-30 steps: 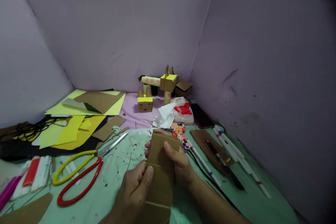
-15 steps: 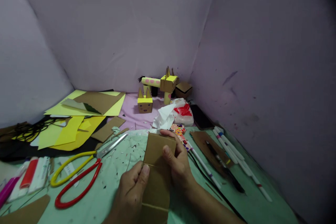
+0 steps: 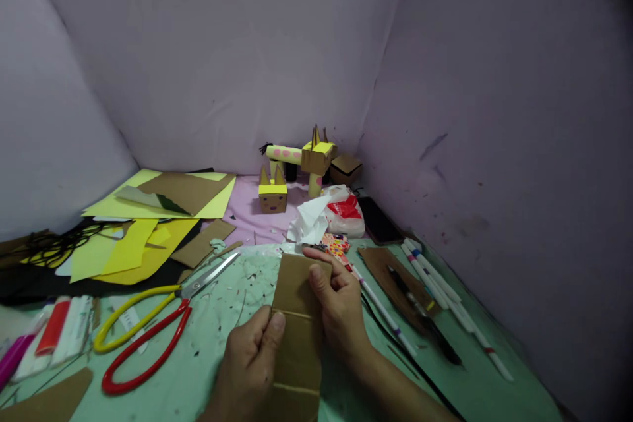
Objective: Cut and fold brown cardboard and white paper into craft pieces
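Observation:
Both hands hold a long brown cardboard strip (image 3: pixel 297 343) with crosswise creases, raised over the green-covered table. My left hand (image 3: pixel 252 359) grips its left edge, thumb on the front face near the upper crease. On the upper right edge, my right hand (image 3: pixel 339 303) is closed with its thumb on the front and fingers behind. The strip's lower end runs out of view. Scissors (image 3: pixel 182 300) with one yellow and one red handle lie to the left, blades apart. Past the strip stands a small cardboard box (image 3: pixel 273 201) with pointed ears and a drawn face.
At the back is a pink-spotted paper animal (image 3: pixel 316 158). Yellow paper sheets (image 3: pixel 133 250) and cardboard pieces lie left, glue tubes and markers (image 3: pixel 59 333) at front left. A craft knife (image 3: pixel 425 316), white pens (image 3: pixel 435 277), a phone (image 3: pixel 380 219) and crumpled tissue (image 3: pixel 309 219) lie right of centre.
The cardboard strip has shifted slightly right and down in the hands. My right thumb has slid a little higher on its face. Other things look the same.

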{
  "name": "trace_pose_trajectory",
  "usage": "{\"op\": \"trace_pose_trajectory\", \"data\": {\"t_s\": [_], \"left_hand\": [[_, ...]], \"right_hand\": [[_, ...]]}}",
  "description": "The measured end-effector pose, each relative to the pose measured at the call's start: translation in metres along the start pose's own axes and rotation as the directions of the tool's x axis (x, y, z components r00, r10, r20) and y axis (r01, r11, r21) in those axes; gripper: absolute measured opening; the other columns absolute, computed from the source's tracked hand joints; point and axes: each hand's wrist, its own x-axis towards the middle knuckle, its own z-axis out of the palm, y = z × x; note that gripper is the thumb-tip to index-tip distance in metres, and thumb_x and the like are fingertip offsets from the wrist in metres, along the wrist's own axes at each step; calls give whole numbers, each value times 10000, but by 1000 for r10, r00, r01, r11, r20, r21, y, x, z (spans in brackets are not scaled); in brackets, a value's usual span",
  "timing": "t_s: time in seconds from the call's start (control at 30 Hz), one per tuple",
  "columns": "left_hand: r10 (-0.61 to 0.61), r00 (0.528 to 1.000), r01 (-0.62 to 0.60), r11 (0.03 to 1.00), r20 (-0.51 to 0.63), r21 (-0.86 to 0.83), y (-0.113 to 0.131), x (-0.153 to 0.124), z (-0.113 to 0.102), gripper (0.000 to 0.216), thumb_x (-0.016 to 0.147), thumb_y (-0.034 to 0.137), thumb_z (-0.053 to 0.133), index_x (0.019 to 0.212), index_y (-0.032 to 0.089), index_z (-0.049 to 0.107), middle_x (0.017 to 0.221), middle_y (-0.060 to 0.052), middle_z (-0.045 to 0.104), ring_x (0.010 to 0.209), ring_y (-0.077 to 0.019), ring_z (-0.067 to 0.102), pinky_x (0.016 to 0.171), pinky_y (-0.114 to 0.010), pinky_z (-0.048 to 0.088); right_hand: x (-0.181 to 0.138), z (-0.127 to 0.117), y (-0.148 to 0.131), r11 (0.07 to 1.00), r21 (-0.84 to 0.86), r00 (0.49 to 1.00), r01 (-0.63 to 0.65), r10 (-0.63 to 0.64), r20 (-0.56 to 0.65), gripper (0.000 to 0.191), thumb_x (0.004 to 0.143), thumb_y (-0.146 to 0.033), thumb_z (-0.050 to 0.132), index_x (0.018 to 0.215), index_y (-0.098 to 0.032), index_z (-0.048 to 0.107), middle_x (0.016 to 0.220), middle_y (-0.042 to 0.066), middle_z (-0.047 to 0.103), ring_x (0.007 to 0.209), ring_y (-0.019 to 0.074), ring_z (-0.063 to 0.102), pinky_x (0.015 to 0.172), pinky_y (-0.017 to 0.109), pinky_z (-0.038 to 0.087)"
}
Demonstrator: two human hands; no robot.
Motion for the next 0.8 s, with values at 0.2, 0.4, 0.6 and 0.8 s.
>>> {"op": "trace_pose_trajectory", "data": {"t_s": [0.2,0.4,0.6,0.8], "left_hand": [[45,998,-41,997,-53,65,-2,-1,3,388,862,512,411,635,205,478,560,20,494,549,-151,451,504,-234,352],[69,993,-60,995,-100,86,0,-2,3,382,855,491,423,597,210,433,533,33,446,526,-138,414,492,-234,331],[27,999,-24,998,-31,66,7,2,-1,419,842,544,411,607,199,442,558,22,449,542,-141,419,497,-243,345],[-48,958,135,946,284,-296,14,1,0,380,752,527,609,822,156,566,720,-28,602,646,-165,550,579,-255,440]], "right_hand": [[-6,2,4,994,87,993,-69,60,97,462,652,-474,752,982,-159,677,813,67,721,743,210,662,661,305,519],[-8,1,4,953,177,932,-247,183,313,377,628,-418,782,864,-128,731,740,94,732,658,200,670,641,302,526],[-11,5,3,918,208,918,-339,274,288,334,624,-365,784,852,-126,735,752,86,742,645,174,672,616,256,520],[-1,-1,0,893,240,911,-382,319,263,261,619,-295,780,808,-123,729,704,77,737,607,180,668,574,273,535]]}}
